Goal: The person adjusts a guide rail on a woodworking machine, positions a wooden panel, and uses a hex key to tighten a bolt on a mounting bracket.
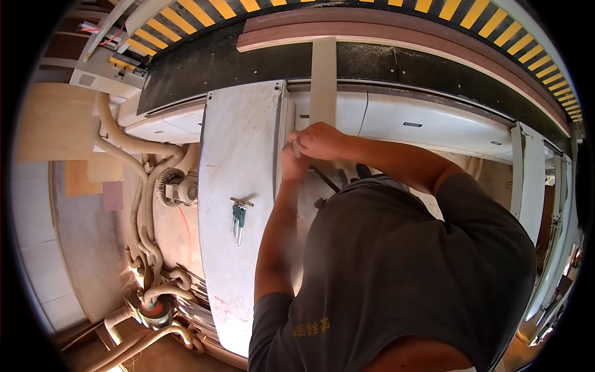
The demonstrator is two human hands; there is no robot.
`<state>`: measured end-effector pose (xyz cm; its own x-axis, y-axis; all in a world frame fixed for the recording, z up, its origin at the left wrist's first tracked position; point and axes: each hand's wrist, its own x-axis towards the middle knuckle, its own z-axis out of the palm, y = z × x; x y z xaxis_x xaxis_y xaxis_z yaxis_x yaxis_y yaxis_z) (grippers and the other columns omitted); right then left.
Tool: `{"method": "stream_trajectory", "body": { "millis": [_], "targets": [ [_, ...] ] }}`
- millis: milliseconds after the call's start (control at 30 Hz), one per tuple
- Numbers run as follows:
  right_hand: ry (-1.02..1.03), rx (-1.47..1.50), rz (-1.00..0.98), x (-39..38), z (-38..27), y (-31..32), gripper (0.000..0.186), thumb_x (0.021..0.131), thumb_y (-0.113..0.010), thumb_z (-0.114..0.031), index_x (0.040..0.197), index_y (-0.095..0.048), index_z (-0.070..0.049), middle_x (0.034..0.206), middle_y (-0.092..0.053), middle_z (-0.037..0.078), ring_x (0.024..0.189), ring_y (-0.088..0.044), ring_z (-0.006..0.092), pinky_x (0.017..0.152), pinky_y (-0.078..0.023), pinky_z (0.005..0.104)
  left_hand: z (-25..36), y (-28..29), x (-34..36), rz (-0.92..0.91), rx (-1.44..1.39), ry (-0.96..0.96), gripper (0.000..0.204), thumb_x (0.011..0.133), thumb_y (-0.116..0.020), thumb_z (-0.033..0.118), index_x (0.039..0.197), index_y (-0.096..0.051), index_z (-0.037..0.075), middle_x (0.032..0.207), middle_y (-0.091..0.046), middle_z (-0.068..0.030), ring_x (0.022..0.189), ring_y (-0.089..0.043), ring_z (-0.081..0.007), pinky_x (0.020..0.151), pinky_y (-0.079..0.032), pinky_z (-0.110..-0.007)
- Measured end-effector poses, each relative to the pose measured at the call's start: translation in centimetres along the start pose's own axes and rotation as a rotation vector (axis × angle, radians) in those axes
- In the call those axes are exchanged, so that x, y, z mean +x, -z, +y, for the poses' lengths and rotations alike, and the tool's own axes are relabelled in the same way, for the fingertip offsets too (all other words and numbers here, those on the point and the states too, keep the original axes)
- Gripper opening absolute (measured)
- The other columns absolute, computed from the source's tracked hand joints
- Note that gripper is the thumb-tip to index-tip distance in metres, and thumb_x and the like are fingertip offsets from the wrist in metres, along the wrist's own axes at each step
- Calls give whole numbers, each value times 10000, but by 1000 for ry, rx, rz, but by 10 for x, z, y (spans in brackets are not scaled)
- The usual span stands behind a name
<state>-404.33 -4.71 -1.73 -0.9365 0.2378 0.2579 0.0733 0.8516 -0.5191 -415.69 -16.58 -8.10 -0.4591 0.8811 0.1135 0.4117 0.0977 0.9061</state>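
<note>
My right hand [320, 142] and my left hand [294, 162] meet in front of me, beside the upper right edge of a white machine cover [238, 149]. Fingers of both are closed together around a small pale piece [297, 148], too small and covered to name. A pale flat strip [323, 77] runs from the black machine bed [198, 71] down toward my right hand, and its near end is hidden behind that hand. On the white cover, left of my left forearm, lies a set of hex keys [238, 216] in a dark green holder.
Long reddish-brown boards [396, 31] rest along the bed's far side, before a yellow-and-black striped guard [474, 15]. White panels [421, 127] front the bed. At left are dust hoses [145, 186], a motor [176, 187] and sheets of board [59, 124].
</note>
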Motion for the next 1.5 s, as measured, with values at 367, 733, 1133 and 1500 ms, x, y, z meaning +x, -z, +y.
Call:
{"method": "stream_trajectory", "body": {
  "millis": [367, 733, 1133, 1500],
  "targets": [
    [79, 101, 105, -6, -6, 37, 190, 868, -616, -153, 1034, -565, -76, 756, -652, 158, 725, -660, 369, 659, -509, 484, 25, 16, 9, -120, 207, -69, 234, 799, -763, 24, 1019, -686, 36, 1022, -672, -173, 918, -676, -380, 762, -550, -409],
    [-146, 283, 172, -29, 19, 62, 174, 929, -611, -137, 1085, -542, -104, 712, -630, 168, 648, -627, 385, 591, -482, 450, 26, 26, 20, -319, 195, -188, 133, 810, -752, 51, 941, -734, 41, 922, -654, -125, 812, -671, -294, 712, -541, -389],
    [-195, 279, -4, -35, 8, 56, 175, 941, -607, -127, 1097, -529, -117, 815, -651, 159, 751, -633, 392, 667, -501, 444, 29, 31, 24, -352, 329, -332, 131, 819, -704, 47, 938, -653, 63, 899, -642, -127, 832, -643, -356, 727, -530, -445],
    [-134, -255, -117, -41, 6, 46, 394, 948, -633, -471, 878, -674, -85, 699, -625, 138, 688, -632, 359, 642, -507, 464, 27, 26, 36, -408, 379, -265, 98, 803, -727, 98, 862, -669, 44, 854, -653, -131, 800, -649, -369, 725, -531, -462]
  ]
}}
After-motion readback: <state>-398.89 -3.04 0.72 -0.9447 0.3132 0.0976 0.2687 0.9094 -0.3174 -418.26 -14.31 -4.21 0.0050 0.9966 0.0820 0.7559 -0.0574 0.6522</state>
